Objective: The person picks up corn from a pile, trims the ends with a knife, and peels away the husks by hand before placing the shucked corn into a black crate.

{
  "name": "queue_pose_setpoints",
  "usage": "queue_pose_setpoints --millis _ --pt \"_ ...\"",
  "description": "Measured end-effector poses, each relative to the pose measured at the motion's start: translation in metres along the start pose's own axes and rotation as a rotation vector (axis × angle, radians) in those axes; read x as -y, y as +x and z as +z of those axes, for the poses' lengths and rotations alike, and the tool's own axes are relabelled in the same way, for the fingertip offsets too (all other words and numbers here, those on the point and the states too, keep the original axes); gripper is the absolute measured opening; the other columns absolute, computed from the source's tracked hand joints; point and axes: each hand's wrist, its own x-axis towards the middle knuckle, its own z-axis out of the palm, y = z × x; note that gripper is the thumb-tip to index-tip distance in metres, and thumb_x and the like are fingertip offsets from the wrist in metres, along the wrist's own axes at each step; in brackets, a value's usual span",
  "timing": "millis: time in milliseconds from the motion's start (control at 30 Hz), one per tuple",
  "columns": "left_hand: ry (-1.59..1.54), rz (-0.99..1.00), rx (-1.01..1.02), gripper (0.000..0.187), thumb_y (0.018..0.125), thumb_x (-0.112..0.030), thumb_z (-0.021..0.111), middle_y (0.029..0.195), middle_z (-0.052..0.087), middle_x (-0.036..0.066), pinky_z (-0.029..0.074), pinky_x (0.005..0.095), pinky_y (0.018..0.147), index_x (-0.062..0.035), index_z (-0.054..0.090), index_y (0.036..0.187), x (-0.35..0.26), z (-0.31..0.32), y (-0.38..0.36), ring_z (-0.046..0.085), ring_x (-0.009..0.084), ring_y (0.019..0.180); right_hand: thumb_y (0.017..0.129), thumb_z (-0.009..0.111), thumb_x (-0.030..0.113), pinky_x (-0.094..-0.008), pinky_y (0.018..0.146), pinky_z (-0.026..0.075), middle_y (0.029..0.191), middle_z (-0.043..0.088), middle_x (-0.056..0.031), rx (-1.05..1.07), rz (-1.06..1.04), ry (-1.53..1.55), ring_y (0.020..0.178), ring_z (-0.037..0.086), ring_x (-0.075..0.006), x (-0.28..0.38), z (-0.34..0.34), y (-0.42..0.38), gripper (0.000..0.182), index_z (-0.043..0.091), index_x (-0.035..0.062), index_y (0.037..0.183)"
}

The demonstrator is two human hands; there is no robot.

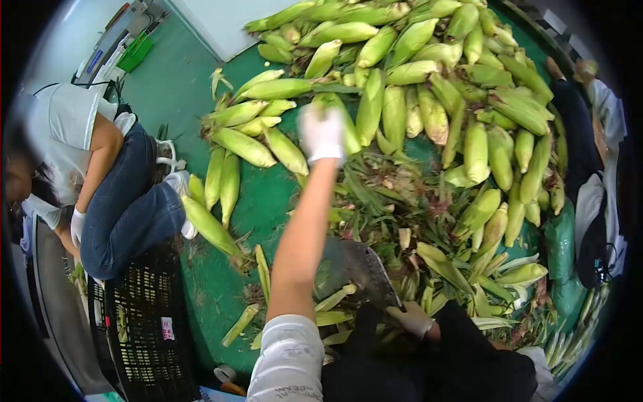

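My left hand [321,134], in a white glove, reaches far forward to the near-left edge of the corn pile. It is smeared by motion and overlaps a green ear of corn [347,127]; I cannot tell whether its fingers are closed on that ear. Unhusked ears [242,146] lie just left of it. Down by my dark-clothed legs, my gloved right hand [416,320] is closed round the handle of a broad-bladed cleaver [370,273]. The blade points up and left over the scraps, partly behind my left forearm.
Loose husks and silk [382,181] cover the green floor [177,87] ahead of me. At left, a person [120,181] in jeans crouches beside a black slatted crate [151,328]. Another person [599,134] is at the right edge, near a green bag [561,248].
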Motion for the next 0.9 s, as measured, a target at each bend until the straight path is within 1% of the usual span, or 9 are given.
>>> queue_pose_setpoints --millis 100,367,467,533,567,633,700,767,900 --pt "0.399 -0.441 -0.324 0.056 0.071 -0.037 0.069 0.099 0.063 0.025 0.051 0.0455 0.084 0.0066 0.055 0.103 0.078 -0.080 0.037 0.063 0.0390 0.095 0.091 0.060 0.034 -0.0284 0.052 0.044 0.063 0.060 -0.0038 0.020 0.050 0.167 0.055 0.056 -0.0123 0.019 0.003 -0.011 0.037 0.065 -0.0016 0.080" --pt "0.166 -0.929 -0.177 0.092 0.064 -0.042 0.082 0.128 0.054 0.022 0.048 0.0382 0.093 0.0010 0.039 0.132 0.137 -0.056 0.029 0.058 0.0312 0.111 0.085 0.063 0.044 -0.0335 0.053 0.045 0.062 0.060 -0.0056 -0.089 0.100 -0.125 0.050 0.056 -0.0153 -0.019 0.003 0.009 0.046 0.065 -0.0019 0.085" --pt "-0.348 -0.887 0.040 0.065 0.073 -0.039 0.077 0.120 0.060 0.013 0.050 0.0383 0.084 0.0001 0.055 0.120 0.125 -0.074 0.016 0.060 0.0246 0.100 0.085 0.064 0.043 -0.0323 0.051 0.045 0.062 0.060 -0.0062 -0.104 0.138 -0.250 0.049 0.055 -0.0153 -0.013 -0.004 0.010 0.044 0.065 -0.0013 0.087" --pt "-1.400 -0.981 0.250 0.038 0.089 -0.036 0.061 0.096 0.065 0.006 0.052 0.0354 0.062 -0.0059 0.060 0.112 0.145 -0.103 -0.009 0.063 0.0192 0.076 0.085 0.065 0.041 -0.0318 0.050 0.045 0.062 0.060 -0.0059 -0.157 0.147 -0.199 0.049 0.055 -0.0150 0.020 -0.003 -0.007 0.042 0.065 -0.0012 0.088" --pt "-1.153 -0.777 0.567 0.041 0.091 -0.040 0.055 0.096 0.066 0.008 0.056 0.0341 0.069 -0.0058 0.059 0.113 0.155 -0.135 -0.031 0.065 0.0222 0.076 0.085 0.066 0.040 -0.0314 0.048 0.044 0.061 0.059 -0.0055 -0.202 0.159 -0.147 0.048 0.054 -0.0146 0.031 -0.002 -0.015 0.041 0.065 -0.0010 0.089" --pt "-1.040 -0.918 0.605 0.050 0.091 -0.033 0.046 0.111 0.063 0.020 0.058 0.0401 0.079 0.0053 0.050 0.123 0.117 -0.187 -0.101 0.066 0.0318 0.095 0.085 0.068 0.034 -0.0306 0.046 0.043 0.061 0.057 -0.0023 -0.278 0.169 0.032 0.049 0.053 -0.0131 0.037 -0.002 -0.020 0.033 0.065 0.0019 0.091" --pt "-1.083 -0.944 0.806 0.056 0.090 -0.030 0.047 0.115 0.061 0.024 0.057 0.0409 0.081 0.0072 0.042 0.132 0.130 -0.223 -0.164 0.065 0.0355 0.099 0.084 0.066 0.040 -0.0383 0.053 0.046 0.062 0.058 -0.0118 -0.480 -0.081 -0.456 0.055 0.058 -0.0264 0.040 -0.004 -0.022 0.036 0.062 0.0039 0.088" --pt "-0.567 -0.876 0.667 0.054 0.088 -0.032 0.054 0.116 0.061 0.021 0.056 0.0390 0.080 0.0049 0.046 0.126 0.114 -0.250 -0.224 0.065 0.0337 0.098 0.083 0.065 0.044 -0.0420 0.057 0.048 0.062 0.059 -0.0177 -0.550 -0.237 -0.573 0.061 0.060 -0.0369 0.057 -0.002 -0.029 0.041 0.061 0.0031 0.087" --pt "-0.090 -0.568 0.700 0.059 0.081 -0.042 0.063 0.110 0.064 0.022 0.054 0.0406 0.078 0.0000 0.049 0.120 0.105 -0.267 -0.282 0.066 0.0350 0.095 0.083 0.069 0.038 -0.0395 0.052 0.047 0.059 0.056 -0.0178 -0.460 -0.434 -0.572 0.054 0.060 -0.0345 0.099 0.005 -0.050 0.036 0.058 0.0036 0.081"
